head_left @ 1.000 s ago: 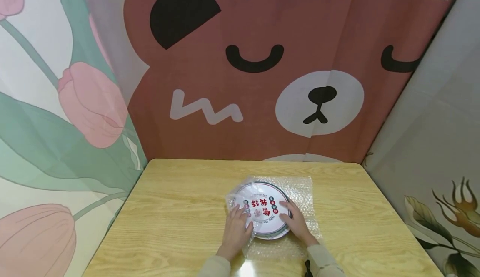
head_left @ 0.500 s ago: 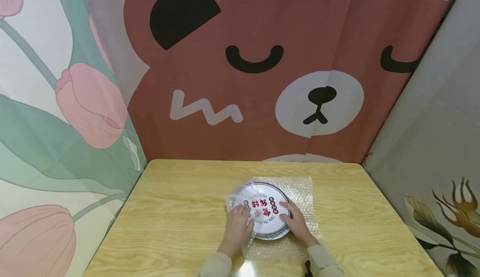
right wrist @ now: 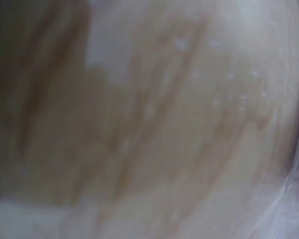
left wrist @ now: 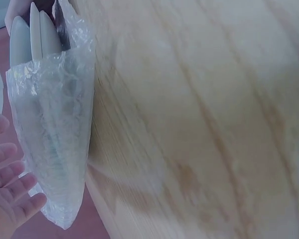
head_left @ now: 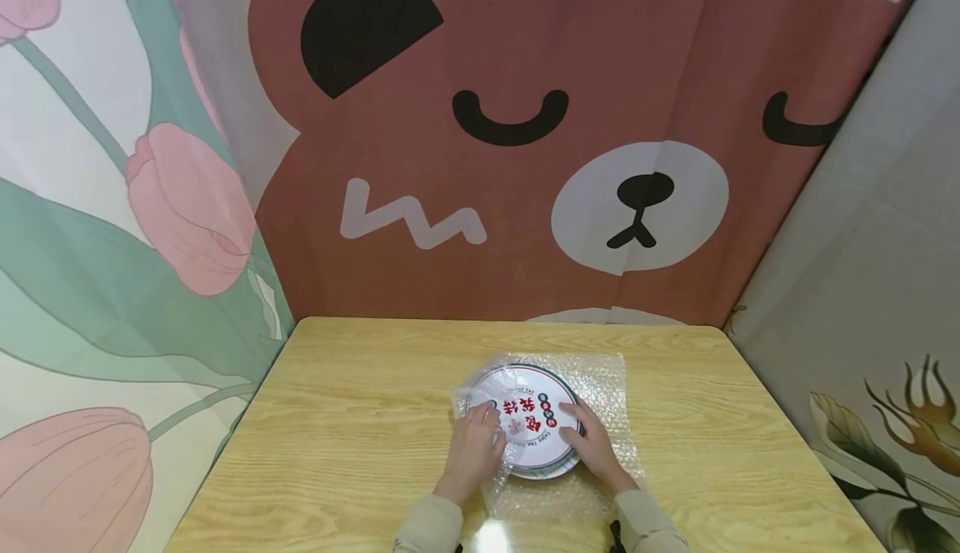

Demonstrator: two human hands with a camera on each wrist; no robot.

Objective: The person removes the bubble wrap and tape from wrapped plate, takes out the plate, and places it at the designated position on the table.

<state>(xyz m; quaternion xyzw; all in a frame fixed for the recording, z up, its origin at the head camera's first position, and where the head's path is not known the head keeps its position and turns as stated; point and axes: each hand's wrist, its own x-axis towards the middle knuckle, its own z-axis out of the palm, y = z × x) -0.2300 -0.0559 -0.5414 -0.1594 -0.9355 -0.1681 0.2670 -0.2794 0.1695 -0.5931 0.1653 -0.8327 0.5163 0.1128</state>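
A stack of round plates (head_left: 534, 451) lies on bubble wrap (head_left: 606, 376); red and dark lettering shows on the top plate's white face. The wrap's left part is folded over the plates' left side. On that fold rests my left hand (head_left: 472, 449), fingertips over the top plate. The left wrist view shows its fingers (left wrist: 12, 189) loosely extended beside the wrap, with the plate rims (left wrist: 36, 37) sticking out of it. My right hand (head_left: 596, 449) holds the stack's right rim, thumb and forefinger on the top face; its other fingers are mostly hidden.
The wood-grain table (head_left: 360, 420) spreads around the wrap. Behind it hangs a bear-print curtain (head_left: 510, 186), with flower-print cloths (head_left: 195, 203) at both sides. The right wrist view is blurred, mostly wood grain with clear film (right wrist: 289, 214) at its right edge.
My left hand has slid slightly up and inward along the plates' left side, and its thumb has drawn in toward the fingers. The right hand and plates have stayed put.
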